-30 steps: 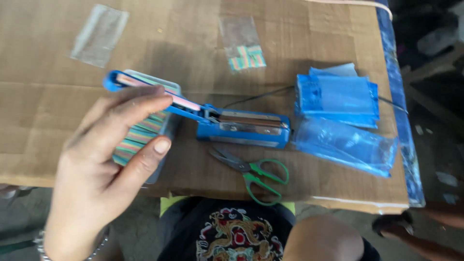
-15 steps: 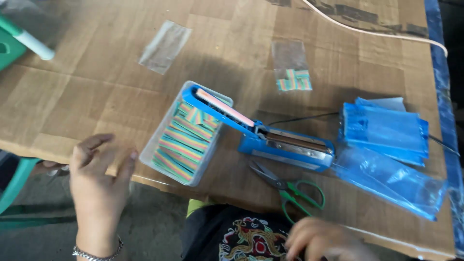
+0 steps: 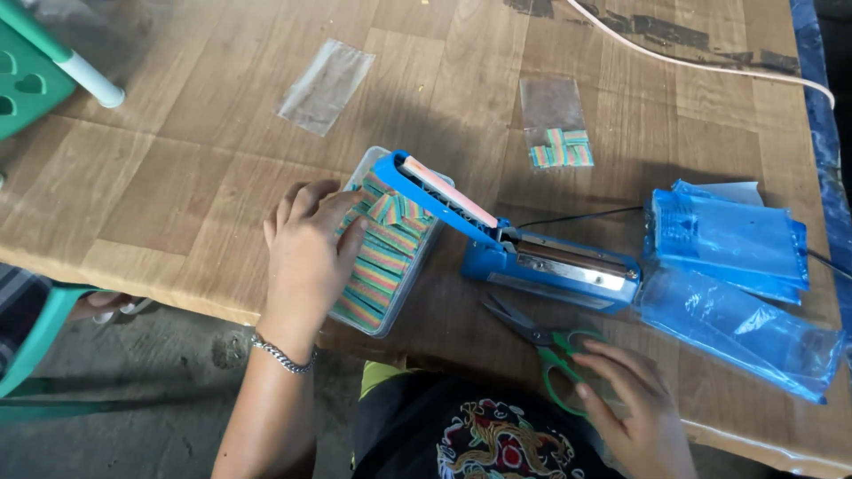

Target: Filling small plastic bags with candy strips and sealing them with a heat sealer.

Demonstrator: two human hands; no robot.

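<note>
**Left hand in candy tray, right hand at scissors**

The left hand lies on the near-left side of a clear plastic tray packed with rainbow-striped candy strips. Its fingers are loosely spread and curl over the strips, touching them rather than clamped on any one. The tray sits at the near edge of the wooden counter, just ahead of the person's body, so both hands reach it easily.

A blue heat sealer stands just right of the tray with its arm raised and slanting over the tray's far end, jaw open. Its black cord runs off to the right.

The right hand rests at the green handles of one pair of scissors, which lie flat on the counter just in front of the sealer. The fingers are relaxed and apart and touch the handle loop; whether any finger is through the loop cannot be told.

Count:
- one tray
- one sealer
- one pair of scissors
- one small clear bag with a few candy strips inside, beyond the sealer
- one empty clear bag, far left
- a pile of blue plastic bags at right, number unclear

A green plastic chair shows at top left.
</note>
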